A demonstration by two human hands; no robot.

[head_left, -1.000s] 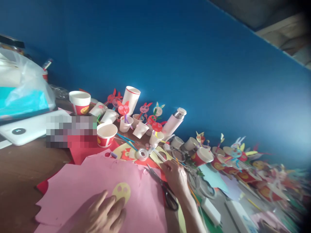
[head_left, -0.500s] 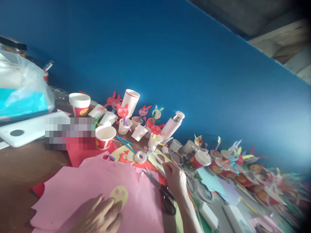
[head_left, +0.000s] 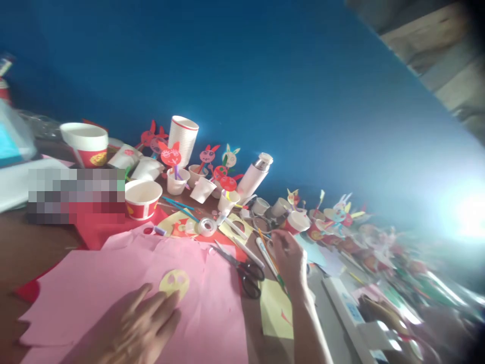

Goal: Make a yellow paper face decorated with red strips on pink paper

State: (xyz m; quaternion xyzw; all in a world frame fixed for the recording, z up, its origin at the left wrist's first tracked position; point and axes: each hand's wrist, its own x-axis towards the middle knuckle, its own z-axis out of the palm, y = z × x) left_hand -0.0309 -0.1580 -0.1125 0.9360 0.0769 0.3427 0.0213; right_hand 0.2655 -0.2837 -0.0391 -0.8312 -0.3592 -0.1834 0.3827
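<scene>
My left hand (head_left: pixel 149 321) lies flat on a pink paper sheet (head_left: pixel 125 273), fingers stretched out. Its fingertips touch the lower edge of a round yellow paper face (head_left: pixel 174 284) with two pale eye circles. Farther right, my right hand (head_left: pixel 290 255) has its fingers curled together above the table clutter. What they hold, if anything, is hidden. Just left of that hand lie a white marker (head_left: pixel 266 255) and an orange pencil (head_left: pixel 264 238). Black-handled scissors (head_left: pixel 248 275) rest between the two hands, with their blades over the pink sheet's edge.
A tape roll (head_left: pixel 207 227) sits behind the pink sheet. A red-and-white paper cup (head_left: pixel 143 199), a white flask (head_left: pixel 254 177) and small cups with paper animal heads line the blue wall. Yellow paper (head_left: pixel 276 308) lies by my right forearm. Blurred crafts crowd the right.
The view has swung to the right. My right hand has moved right, away from the scissors and tape, uncovering the marker and pencil. My left hand remains at the yellow face.
</scene>
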